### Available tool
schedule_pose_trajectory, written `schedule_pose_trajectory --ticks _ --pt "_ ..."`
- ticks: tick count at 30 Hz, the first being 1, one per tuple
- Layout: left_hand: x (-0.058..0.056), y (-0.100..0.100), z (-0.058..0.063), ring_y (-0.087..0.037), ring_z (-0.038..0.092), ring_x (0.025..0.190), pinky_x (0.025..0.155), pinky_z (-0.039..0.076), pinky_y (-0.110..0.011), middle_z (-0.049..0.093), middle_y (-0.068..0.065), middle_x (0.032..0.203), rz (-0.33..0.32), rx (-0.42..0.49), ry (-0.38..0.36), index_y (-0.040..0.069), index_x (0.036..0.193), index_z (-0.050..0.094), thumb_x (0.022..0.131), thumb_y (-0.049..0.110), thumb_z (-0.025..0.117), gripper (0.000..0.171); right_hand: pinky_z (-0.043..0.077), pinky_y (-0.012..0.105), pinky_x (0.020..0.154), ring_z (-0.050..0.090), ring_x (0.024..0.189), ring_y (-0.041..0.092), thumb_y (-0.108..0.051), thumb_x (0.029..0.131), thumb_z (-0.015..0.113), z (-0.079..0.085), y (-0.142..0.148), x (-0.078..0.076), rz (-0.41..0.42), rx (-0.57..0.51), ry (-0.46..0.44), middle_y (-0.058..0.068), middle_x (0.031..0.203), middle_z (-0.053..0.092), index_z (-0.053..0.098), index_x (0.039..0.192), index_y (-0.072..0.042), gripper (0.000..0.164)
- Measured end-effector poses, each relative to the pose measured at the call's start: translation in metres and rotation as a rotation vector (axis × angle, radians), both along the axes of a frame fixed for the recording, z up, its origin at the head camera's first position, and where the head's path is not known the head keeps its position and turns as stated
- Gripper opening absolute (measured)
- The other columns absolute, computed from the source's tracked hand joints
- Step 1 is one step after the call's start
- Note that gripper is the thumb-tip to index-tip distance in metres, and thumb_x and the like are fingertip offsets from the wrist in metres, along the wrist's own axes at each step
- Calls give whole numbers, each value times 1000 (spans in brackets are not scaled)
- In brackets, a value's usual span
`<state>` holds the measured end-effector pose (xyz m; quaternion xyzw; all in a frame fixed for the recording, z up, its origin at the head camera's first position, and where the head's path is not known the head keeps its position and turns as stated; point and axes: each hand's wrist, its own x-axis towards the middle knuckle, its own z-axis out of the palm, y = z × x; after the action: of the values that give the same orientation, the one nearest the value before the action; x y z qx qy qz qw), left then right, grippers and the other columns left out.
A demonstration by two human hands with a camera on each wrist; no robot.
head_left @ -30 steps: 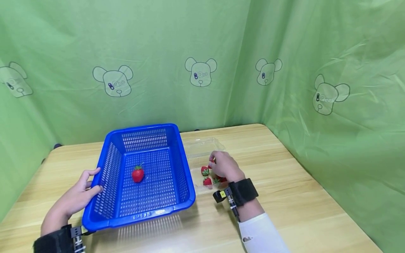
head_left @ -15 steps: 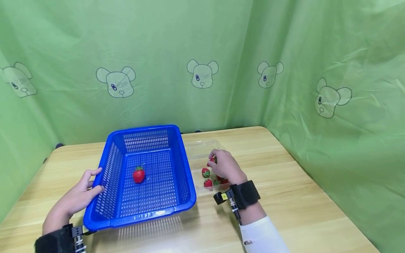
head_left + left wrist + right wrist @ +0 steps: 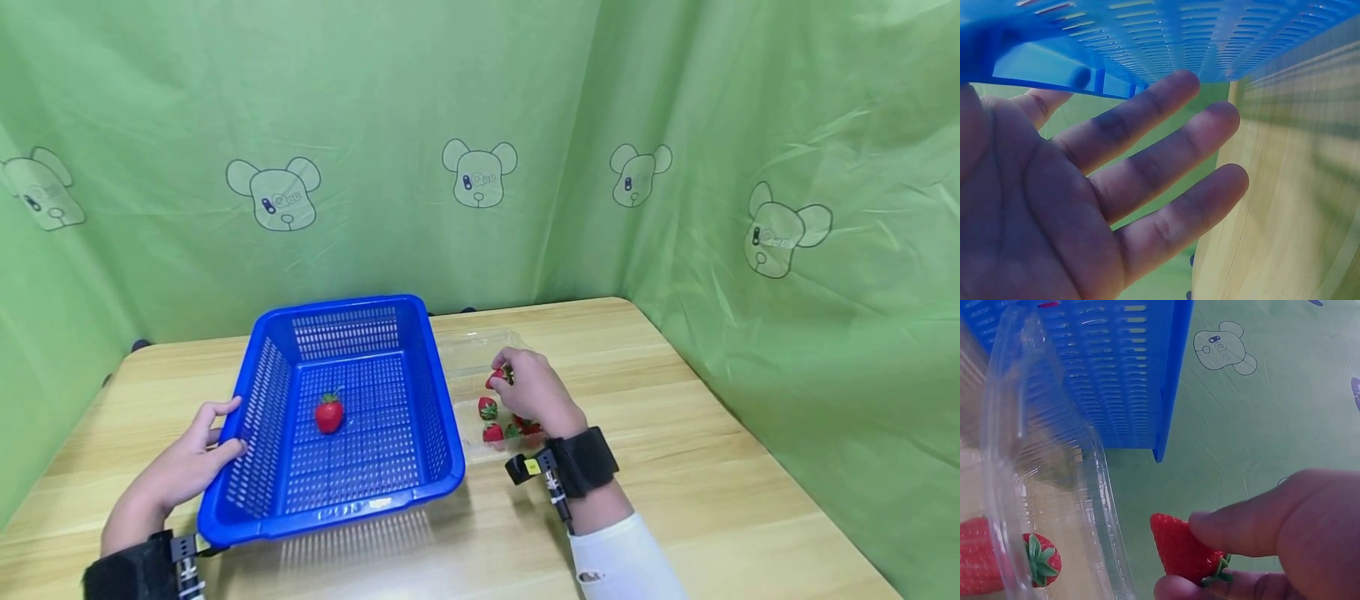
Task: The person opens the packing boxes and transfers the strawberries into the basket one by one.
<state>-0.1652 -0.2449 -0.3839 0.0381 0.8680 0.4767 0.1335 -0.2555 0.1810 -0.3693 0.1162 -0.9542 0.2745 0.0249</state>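
A blue plastic basket (image 3: 348,497) with slotted walls stands left of centre, with one red strawberry (image 3: 328,414) on its floor. My left hand (image 3: 183,461) holds its left rim between thumb and index finger; in the left wrist view the other fingers (image 3: 1166,162) stretch out under the rim. My right hand (image 3: 536,390) pinches another strawberry (image 3: 1185,550) between thumb and fingers, tip pointing away from the palm. The hand is over a clear plastic box (image 3: 468,367), where several more strawberries (image 3: 487,408) lie, some partly hidden by the hand.
Both basket and box are on a wood-grain table (image 3: 675,467), the box just right of the basket. The box's clear lid (image 3: 480,346) leans open at the back. A green curtain (image 3: 375,100) with bear drawings surrounds the table.
My right hand has risen slightly with the strawberry pinched in it. The left hand and the basket keep their place; the head view has shifted a little.
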Motion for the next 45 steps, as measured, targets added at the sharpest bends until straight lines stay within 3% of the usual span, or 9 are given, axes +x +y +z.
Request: schedule_pose_trajectory --ticks 8,15,30,45 --pt "-1 1 -2 -43 60 99 73 60 -49 31 -50 129 1 5 0 -3 147 0 101 11 38 61 49 32 61 55 77 22 -15 87 67 2 -1 2 30 -21 71 8 94 64 63 102 -5 18" --pt "-1 2 -3 -43 60 99 74 60 -49 31 -50 129 0 3 -4 -2 147 0 101 11 38 61 48 30 56 54 68 19 -16 88 66 4 -4 5 38 -47 74 7 90 63 63 104 -4 20" --pt "2 -4 -5 -45 60 99 73 60 -50 29 -51 130 -6 18 2 -2 147 -2 101 10 38 62 54 35 66 56 75 18 -15 87 68 10 -13 11 89 -71 146 8 98 66 64 105 -4 22" --pt "0 0 -1 -46 59 100 74 59 -50 30 -51 129 -9 -2 11 -3 147 -1 101 9 37 61 57 29 60 63 71 13 -12 86 69 15 -21 17 104 -122 135 8 98 67 63 105 -6 21"
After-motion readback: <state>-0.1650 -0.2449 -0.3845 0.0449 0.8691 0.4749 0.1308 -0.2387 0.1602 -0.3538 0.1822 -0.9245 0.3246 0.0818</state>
